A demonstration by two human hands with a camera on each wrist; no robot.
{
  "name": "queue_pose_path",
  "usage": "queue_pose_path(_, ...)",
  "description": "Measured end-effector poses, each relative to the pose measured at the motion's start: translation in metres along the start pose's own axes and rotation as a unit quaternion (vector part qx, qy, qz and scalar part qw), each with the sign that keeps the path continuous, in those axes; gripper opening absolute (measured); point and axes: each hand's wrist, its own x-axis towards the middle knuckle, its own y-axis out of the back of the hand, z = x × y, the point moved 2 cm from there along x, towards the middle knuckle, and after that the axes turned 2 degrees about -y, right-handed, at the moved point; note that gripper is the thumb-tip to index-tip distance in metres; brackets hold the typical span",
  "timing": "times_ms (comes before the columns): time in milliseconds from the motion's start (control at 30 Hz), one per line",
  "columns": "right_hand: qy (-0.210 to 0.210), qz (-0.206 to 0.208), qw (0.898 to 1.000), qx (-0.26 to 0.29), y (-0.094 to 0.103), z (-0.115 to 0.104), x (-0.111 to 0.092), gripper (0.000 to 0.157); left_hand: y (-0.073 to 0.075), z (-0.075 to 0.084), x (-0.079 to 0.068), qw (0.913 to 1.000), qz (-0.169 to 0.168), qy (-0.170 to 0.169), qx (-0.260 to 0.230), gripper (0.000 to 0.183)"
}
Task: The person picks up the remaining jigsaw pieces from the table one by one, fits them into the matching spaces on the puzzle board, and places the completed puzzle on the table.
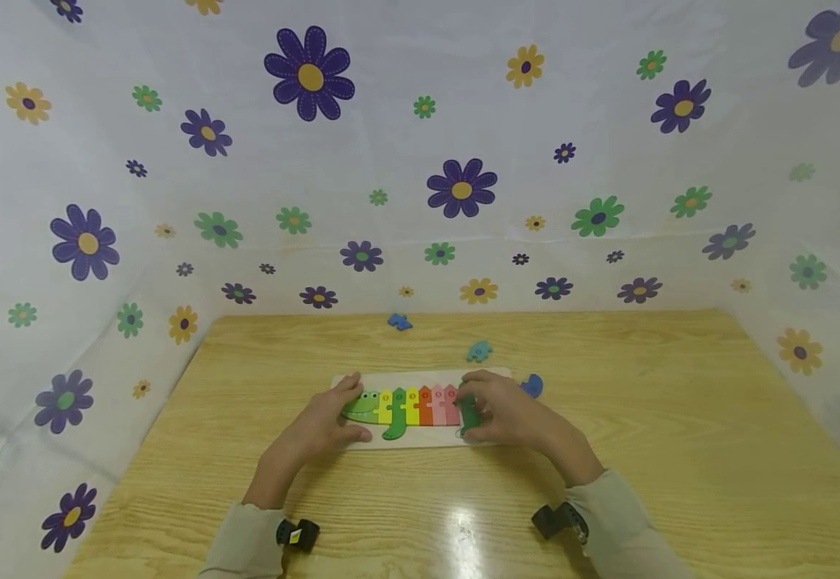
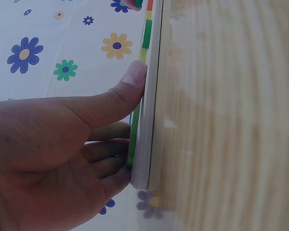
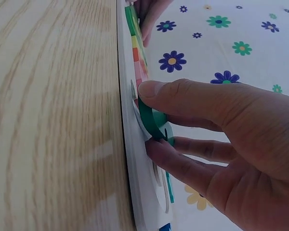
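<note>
Pale wooden puzzle board (image 1: 434,438), flat on your wood-grain desk (image 1: 681,418). From left: your left hand (image 1: 328,416), gripping the board's left end; light-green crocodile head (image 1: 360,408); small blue puzzle piece (image 1: 400,322), behind the board; row of yellow, green, orange and pink pieces (image 1: 426,408); dark-green puzzle piece (image 1: 470,412), pinched at the board's right part by your right hand (image 1: 510,412); turquoise puzzle piece (image 1: 479,351), behind; rounded blue piece (image 1: 533,386), just beside the board.

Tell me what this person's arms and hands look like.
The left hand and right hand wear no gloves. Both sleeves are pale beige-grey. Near each sleeve's end sits a boxy black device; the left one bears a yellow mark.
</note>
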Motion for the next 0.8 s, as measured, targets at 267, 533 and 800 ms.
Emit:
queue_pose_path(267, 0.005, 0.002, 1.0, -0.018, -0.0014, -0.0003, 0.0002, 0.047, 0.0, -0.0001, 0.0001, 1.0, 0.0, -0.001, -0.005, 0.083)
queue_pose_path(533, 0.011, 0.003, 1.0, -0.023, -0.0041, 0.0014, 0.001, 0.048, 0.0009, 0.0014, -0.0011, 1.0, 0.001, -0.002, -0.008, 0.082)
queue_pose_path(800, -0.002, -0.002, 1.0, -0.028, -0.0074, 0.0011, 0.0029, 0.049, 0.0001, 0.0011, -0.0011, 1.0, 0.0, 0.0, -0.001, 0.083)
